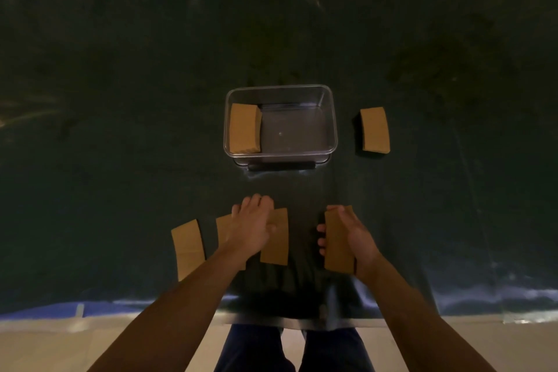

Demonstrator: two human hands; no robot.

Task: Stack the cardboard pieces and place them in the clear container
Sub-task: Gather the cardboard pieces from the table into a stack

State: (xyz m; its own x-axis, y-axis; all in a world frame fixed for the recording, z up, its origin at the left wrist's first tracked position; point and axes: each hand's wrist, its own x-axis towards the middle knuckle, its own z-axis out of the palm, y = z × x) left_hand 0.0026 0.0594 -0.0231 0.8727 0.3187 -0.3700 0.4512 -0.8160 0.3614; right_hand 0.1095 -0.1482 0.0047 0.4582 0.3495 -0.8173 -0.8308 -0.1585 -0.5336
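Dark cloth covers the table [120,100]. One stack [244,128] sits in the clear container [330,118]. Right hand [354,235] grips a stack [336,241]; left hand [252,225] presses flat on loose pieces [276,244]. More remain.

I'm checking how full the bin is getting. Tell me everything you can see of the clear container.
The clear container is a rectangular, see-through bin that looks like plastic, with rounded corners and a thin rim. It stands upright and open, without a lid, on the dark green cloth, beyond both hands. Inside, a stack of brown cardboard pieces lies against its left wall; the rest of the floor is bare. A dark bar shows along its near base. Neither hand touches it, and another cardboard stack sits apart on its right.
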